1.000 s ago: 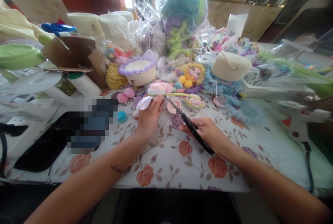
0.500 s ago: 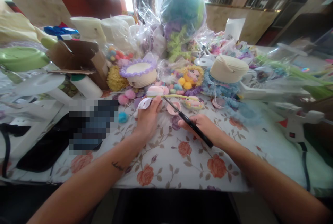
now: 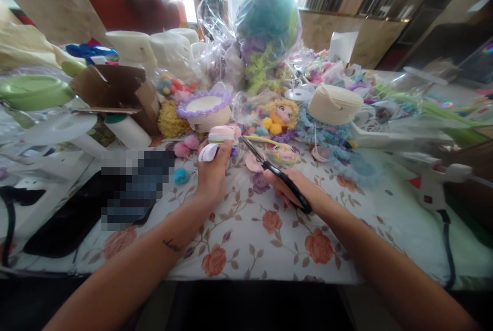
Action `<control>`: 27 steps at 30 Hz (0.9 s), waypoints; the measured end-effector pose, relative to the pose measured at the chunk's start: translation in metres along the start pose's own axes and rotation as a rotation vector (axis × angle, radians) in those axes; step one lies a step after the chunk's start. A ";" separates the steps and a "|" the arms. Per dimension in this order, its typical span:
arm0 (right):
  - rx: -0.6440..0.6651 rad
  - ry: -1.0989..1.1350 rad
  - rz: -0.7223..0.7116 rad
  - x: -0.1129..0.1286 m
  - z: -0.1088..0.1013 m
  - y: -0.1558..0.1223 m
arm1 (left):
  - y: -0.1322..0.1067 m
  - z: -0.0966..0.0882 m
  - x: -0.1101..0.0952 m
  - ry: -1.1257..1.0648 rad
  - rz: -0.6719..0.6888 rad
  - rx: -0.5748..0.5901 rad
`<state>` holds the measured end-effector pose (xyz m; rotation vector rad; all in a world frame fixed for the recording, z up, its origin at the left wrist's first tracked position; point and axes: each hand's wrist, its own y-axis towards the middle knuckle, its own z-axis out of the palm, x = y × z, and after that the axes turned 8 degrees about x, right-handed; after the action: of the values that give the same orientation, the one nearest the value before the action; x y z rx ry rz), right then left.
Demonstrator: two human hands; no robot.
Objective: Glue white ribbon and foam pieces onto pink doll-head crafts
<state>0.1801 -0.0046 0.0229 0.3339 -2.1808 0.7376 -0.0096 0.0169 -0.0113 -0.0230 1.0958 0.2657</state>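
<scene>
My left hand [image 3: 212, 173] is closed round a small pale pink-and-white bundle [image 3: 223, 134] with a white ribbon-like strip [image 3: 208, 152] hanging from its left side. In my right hand [image 3: 288, 187] is a pair of scissors [image 3: 285, 179] with black handles. Their metal blades point up and left, the tip a short way right of the bundle. A yellow-green cord [image 3: 264, 139] runs from near the blade tip to a small doll-face piece [image 3: 284, 152]. Below the blades lies a pink round piece [image 3: 254, 161].
Farther back stand a cream basket with purple trim [image 3: 204, 110], a yellow-haired doll [image 3: 283, 113] and a round cream box [image 3: 335, 104]. A black phone-like slab [image 3: 65, 218] and a cardboard box [image 3: 115, 87] are at left. A white glue gun [image 3: 439, 179] stands at right.
My left hand has drawn slightly left with the bundle, widening the gap to the scissors' tip. The cord that reached toward the left hand now ends near the blades. The scissors' handles look more spread.
</scene>
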 end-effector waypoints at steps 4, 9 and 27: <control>0.029 -0.061 -0.011 0.002 -0.011 -0.002 | 0.004 0.001 -0.003 -0.030 0.069 -0.073; -0.016 -0.372 -0.067 -0.003 -0.018 -0.008 | 0.013 -0.002 -0.013 -0.070 0.143 -0.114; -0.484 -0.424 -0.405 -0.026 -0.022 -0.027 | -0.007 0.006 -0.014 -0.253 -0.304 0.418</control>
<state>0.2226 -0.0133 0.0253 0.6952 -2.4786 -0.1038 -0.0082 0.0084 0.0028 0.2105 0.8640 -0.2307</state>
